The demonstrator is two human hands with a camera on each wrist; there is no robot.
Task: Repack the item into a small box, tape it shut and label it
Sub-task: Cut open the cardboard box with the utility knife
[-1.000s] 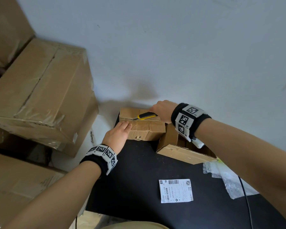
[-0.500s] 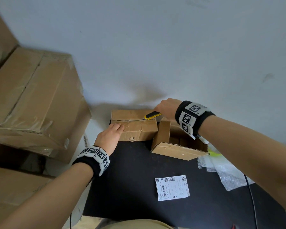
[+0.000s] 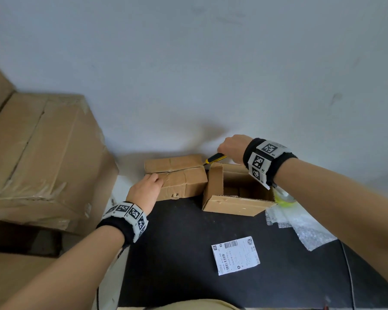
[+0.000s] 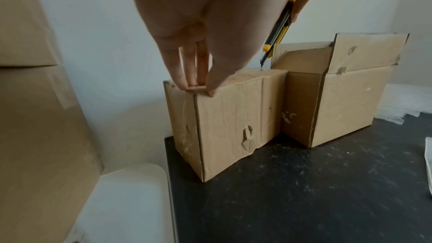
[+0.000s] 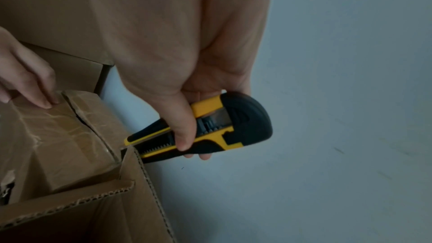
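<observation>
While the left hand (image 3: 147, 191) presses its fingertips on the near left corner of the taped box (image 3: 177, 179) at the back of the table (image 3: 188, 253), the right hand (image 3: 232, 148) is curled round a yellow knife (image 3: 215, 158), whose blade meets the box's far right end. The box's long axis and its top seam run left to right, so the knife, pointing left along that seam, is set to travel toward the left hand. The open small box (image 3: 235, 191) touches its right side.
</observation>
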